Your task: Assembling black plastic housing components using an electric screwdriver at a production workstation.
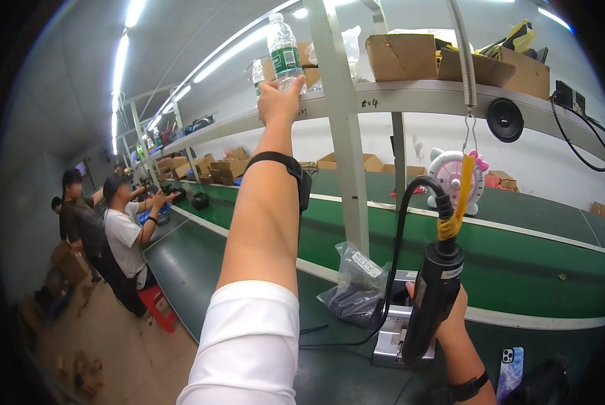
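Note:
My left hand point(279, 101) is raised at the shelf, its fingers closed around the lower part of a clear plastic bottle point(284, 50) with a green label. A second, smaller-looking bottle point(257, 74) stands just left of it. My right hand point(455, 312) is low on the right, behind a black electric screwdriver point(434, 297) that hangs from a coil spring point(462, 54). The tool hides most of its fingers; one fingertip shows at the tool's left side, by a silver metal fixture point(390, 344). Whether this hand grips the tool or the fixture cannot be made out.
A clear bag point(356, 287) with dark contents lies left of the fixture. A patterned phone point(510, 371) rests at lower right. A pink and white fan point(451, 179) stands beyond the green conveyor belt point(518, 270). A shelf post point(346, 148) rises ahead. Co-workers point(123, 226) sit at left.

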`<move>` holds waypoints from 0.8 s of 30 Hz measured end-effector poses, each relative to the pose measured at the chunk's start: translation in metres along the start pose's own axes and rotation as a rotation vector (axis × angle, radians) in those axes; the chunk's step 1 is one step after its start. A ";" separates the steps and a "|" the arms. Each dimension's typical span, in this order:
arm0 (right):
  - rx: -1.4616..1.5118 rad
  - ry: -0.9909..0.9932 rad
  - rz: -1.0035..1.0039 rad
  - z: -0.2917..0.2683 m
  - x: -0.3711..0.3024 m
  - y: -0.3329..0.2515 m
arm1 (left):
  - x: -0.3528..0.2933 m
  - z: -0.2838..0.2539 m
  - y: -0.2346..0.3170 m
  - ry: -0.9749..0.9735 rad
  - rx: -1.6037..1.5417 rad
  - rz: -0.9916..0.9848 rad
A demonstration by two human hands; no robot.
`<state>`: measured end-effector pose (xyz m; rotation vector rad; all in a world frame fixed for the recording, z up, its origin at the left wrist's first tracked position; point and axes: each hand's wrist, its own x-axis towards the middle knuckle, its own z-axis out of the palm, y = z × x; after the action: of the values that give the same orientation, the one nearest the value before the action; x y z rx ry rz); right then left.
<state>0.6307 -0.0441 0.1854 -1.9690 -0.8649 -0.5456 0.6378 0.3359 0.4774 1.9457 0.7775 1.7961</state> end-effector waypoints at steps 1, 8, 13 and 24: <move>0.004 -0.005 0.003 0.000 0.000 0.000 | -0.001 -0.003 -0.004 -0.022 -0.027 0.005; -0.081 -0.005 -0.006 -0.005 0.000 0.010 | -0.103 -0.011 -0.007 0.018 -0.565 -0.136; -0.011 -0.011 -0.056 0.005 0.001 -0.002 | -0.285 -0.064 -0.044 -0.668 -0.948 -0.730; 0.011 -0.149 -0.236 -0.008 0.000 0.013 | -0.438 -0.109 -0.052 -0.938 -0.874 -0.696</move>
<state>0.6399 -0.0555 0.1823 -1.9284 -1.2012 -0.5315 0.5097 0.0918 0.1158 1.3739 0.1971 0.5050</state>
